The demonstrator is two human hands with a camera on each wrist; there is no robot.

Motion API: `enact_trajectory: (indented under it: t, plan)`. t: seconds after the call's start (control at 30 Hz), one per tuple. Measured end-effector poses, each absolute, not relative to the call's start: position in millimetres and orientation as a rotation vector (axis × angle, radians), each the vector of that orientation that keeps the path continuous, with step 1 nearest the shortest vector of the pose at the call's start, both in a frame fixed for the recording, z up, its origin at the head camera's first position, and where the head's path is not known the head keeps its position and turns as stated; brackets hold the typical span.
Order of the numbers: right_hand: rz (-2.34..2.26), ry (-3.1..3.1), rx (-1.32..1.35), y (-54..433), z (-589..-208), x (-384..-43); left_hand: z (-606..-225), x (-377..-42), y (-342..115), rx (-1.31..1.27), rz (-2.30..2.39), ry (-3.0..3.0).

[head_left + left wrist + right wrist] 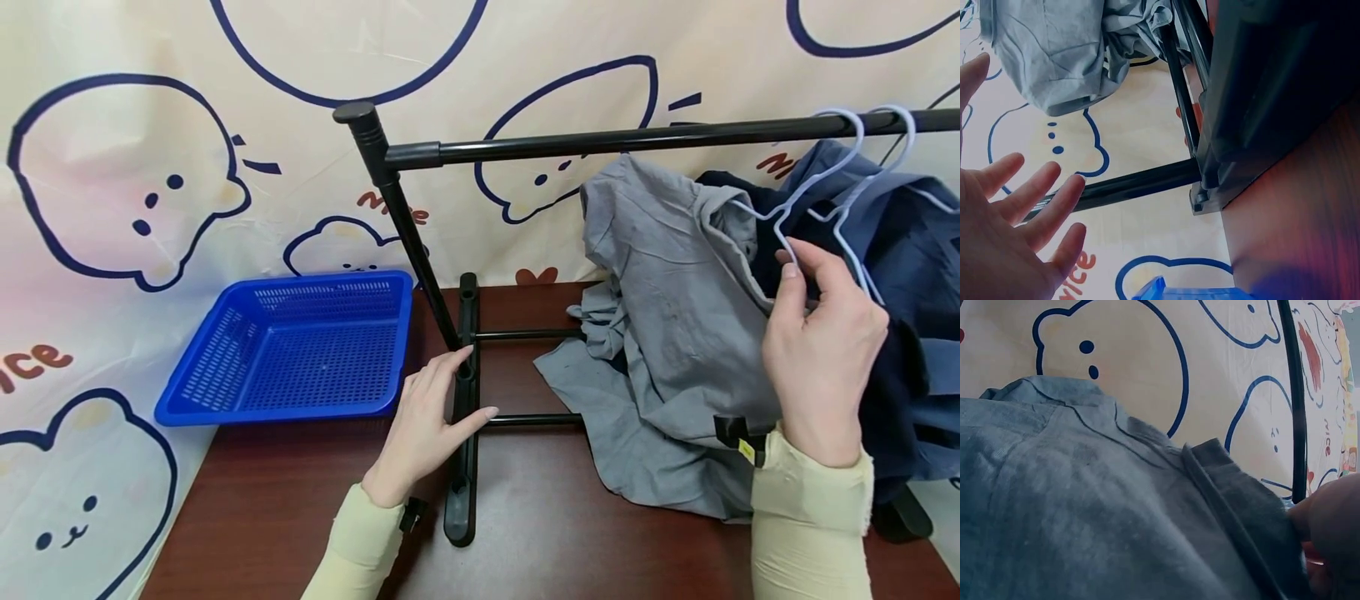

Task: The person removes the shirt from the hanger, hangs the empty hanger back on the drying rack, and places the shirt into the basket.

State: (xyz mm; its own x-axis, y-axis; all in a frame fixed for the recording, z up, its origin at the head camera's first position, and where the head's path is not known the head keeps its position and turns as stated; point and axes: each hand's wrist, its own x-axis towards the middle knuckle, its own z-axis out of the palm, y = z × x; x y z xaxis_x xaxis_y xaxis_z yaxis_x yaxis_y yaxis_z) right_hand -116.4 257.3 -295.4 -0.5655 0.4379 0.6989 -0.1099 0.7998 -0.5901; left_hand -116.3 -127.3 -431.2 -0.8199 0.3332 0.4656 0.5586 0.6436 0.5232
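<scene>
My right hand (825, 350) pinches a light-blue hanger (817, 177) between thumb and forefinger, below its hook. That hook loops over the black rail (600, 145) of a clothes rack. A grey shirt (667, 283) hangs from this hanger, its lower part spread on the table; in the right wrist view its collar (1241, 506) lies close to the fingers. My left hand (423, 412), fingers spread and fairly straight, is beside the rack's black foot bar (463, 467). In the left wrist view nothing is in the left hand (1010, 237).
A blue plastic basket (330, 358) stands left of the rack post (408, 229). Dark blue garments (900, 308) hang at the right, by a second light-blue hanger (896, 158). Two thin crossbars run low from the foot bar. A patterned cloth (150, 350) backs the brown table (285, 517).
</scene>
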Motion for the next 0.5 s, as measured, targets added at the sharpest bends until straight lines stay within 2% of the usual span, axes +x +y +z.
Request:
enact_trajectory:
  t: [0.5]
  plan:
    - [0.761,-1.899,-0.058,251,-283,-118,-427,-121,-123,-0.725,-0.922,-2.579]
